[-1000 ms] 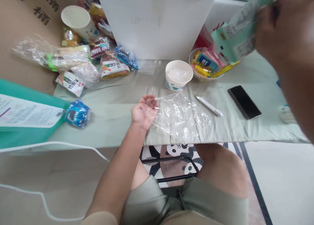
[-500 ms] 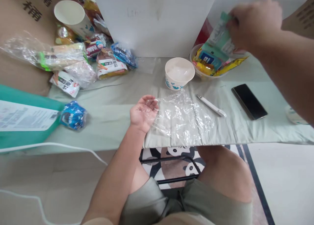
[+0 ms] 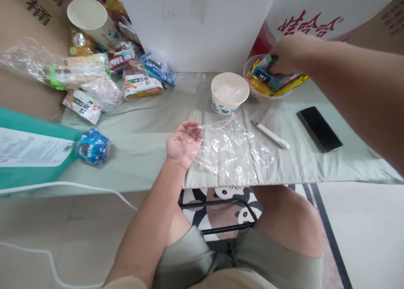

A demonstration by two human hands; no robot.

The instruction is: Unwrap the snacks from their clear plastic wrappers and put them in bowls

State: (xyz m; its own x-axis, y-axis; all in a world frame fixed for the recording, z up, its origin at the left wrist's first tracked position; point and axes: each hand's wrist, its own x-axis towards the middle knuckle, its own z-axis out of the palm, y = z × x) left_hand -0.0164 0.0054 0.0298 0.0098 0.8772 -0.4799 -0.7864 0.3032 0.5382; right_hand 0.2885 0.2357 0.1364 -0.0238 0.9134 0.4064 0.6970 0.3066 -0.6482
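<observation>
Palm up on the table, my left hand (image 3: pixel 184 144) has loosely curled fingers that stand apart. The edge of a clear plastic bag (image 3: pixel 232 150) lies over its palm, and the crumpled bag spreads to the right. My right hand (image 3: pixel 288 55) reaches over a clear plastic bowl (image 3: pixel 248 66), its curled fingers down among the packets. A green snack packet (image 3: pixel 267 62) is at those fingers, beside a yellow snack packet (image 3: pixel 292 86). The fingertips, and what they grip, are hidden. Left of the bowl stands a paper cup (image 3: pixel 229 93) with blue print.
A white utility knife (image 3: pixel 270 134) and a black phone (image 3: pixel 319 129) lie at right. Wrapped snacks (image 3: pixel 143 82) pile up at left below a taller paper cup (image 3: pixel 91 22). A blue-wrapped snack (image 3: pixel 94 147) lies by a green bag (image 3: pixel 34 150). White boxes (image 3: pixel 198 32) stand behind.
My right hand has come down and left into the bowl; the green packet it held raised is now lower, among the others. My left hand and the clear bag have stayed put.
</observation>
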